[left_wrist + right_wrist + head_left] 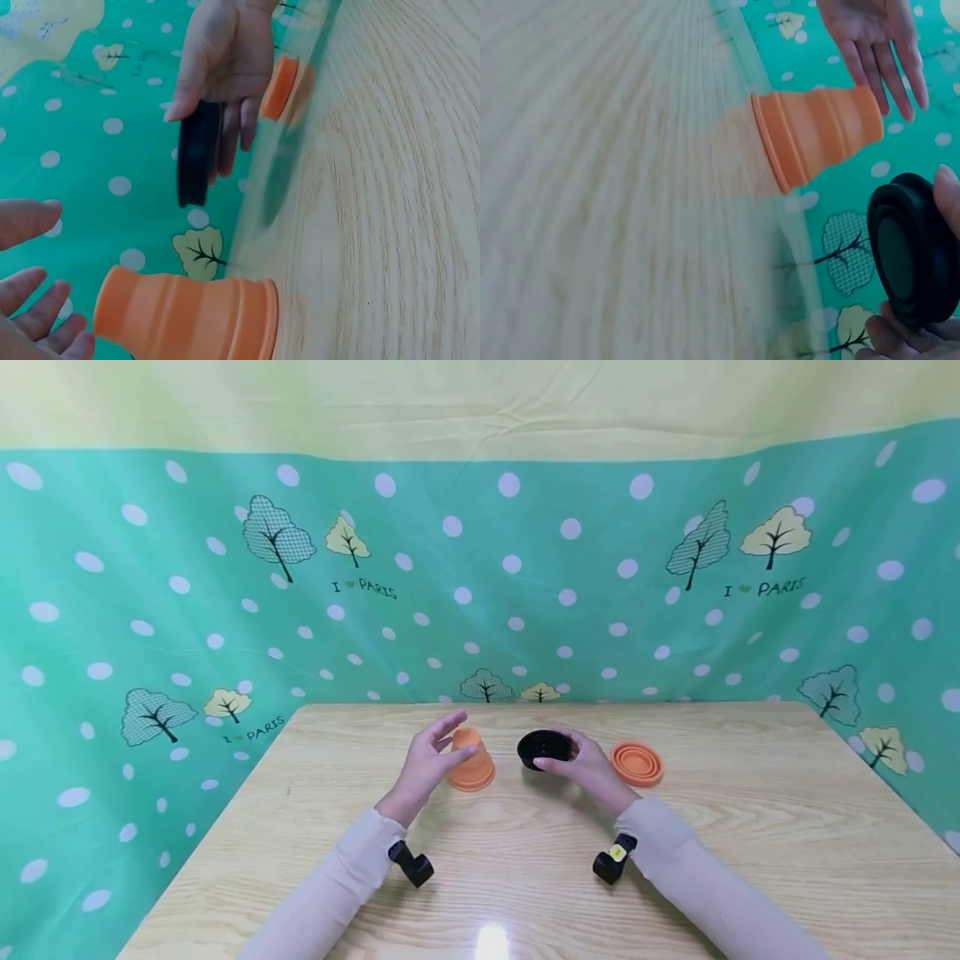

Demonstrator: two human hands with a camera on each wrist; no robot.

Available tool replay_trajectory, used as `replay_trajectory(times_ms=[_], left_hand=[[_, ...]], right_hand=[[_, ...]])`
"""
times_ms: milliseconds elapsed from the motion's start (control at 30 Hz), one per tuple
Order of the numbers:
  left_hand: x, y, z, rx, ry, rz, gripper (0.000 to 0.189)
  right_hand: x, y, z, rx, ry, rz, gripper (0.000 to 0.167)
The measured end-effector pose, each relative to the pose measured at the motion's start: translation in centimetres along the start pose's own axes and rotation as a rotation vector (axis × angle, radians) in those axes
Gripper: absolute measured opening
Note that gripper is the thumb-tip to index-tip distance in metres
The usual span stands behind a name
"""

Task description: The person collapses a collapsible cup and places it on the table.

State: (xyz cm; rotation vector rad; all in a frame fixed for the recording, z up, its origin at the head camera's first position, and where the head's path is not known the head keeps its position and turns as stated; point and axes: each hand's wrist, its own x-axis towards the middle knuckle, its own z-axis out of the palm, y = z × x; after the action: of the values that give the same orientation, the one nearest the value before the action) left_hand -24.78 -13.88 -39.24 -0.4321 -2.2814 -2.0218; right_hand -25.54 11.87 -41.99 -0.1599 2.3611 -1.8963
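An orange collapsible cup (474, 770) stands extended on the table, wide rim down. Beside it, at its left, is my left hand (422, 767), its fingers spread and holding nothing. The left wrist view shows those fingers near the narrow end of the cup (187, 311). My right hand (592, 773) pinches a black collapsible cup (543, 748), folded flat into a disc, between thumb and fingers. In the right wrist view the black cup (907, 251) is held up on edge, above the table. A second orange collapsible cup (637, 763), folded into flat rings, lies right of that hand.
The light wooden table (495, 860) reaches back to a green dotted curtain (510, 635) with printed trees. A small black wrist camera (412, 863) is strapped to the left sleeve, and another wrist camera (613, 858) to the right one.
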Motion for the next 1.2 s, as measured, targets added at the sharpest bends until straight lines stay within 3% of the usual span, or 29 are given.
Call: replay_trajectory(times_ms=[133, 300, 633, 1033, 1200], left_hand=[[0.2, -0.5, -0.1, -0.011, 0.026, -0.020, 0.055], [0.2, -0.8, 0.0, -0.024, 0.033, -0.076, 0.057], [0.4, -1.6, 0.3, -0.041, 0.031, -0.090, 0.060], [0.7, -1.6, 0.7, -0.045, 0.058, -0.165, 0.059], [1.0, -1.9, 0.7, -0.046, 0.057, -0.168, 0.060]], right_hand=[[0.8, 0.8, -0.1, -0.036, 0.019, 0.041, 0.079], [1.3, 1.7, 0.0, -0.117, 0.038, 0.028, 0.082], [1.5, 2.2, 0.0, -0.195, 0.033, 0.023, 0.079], [1.7, 2.0, -0.8, -0.207, -0.098, 0.048, 0.081], [1.8, 2.2, -1.2, -0.171, -0.156, 0.034, 0.085]])
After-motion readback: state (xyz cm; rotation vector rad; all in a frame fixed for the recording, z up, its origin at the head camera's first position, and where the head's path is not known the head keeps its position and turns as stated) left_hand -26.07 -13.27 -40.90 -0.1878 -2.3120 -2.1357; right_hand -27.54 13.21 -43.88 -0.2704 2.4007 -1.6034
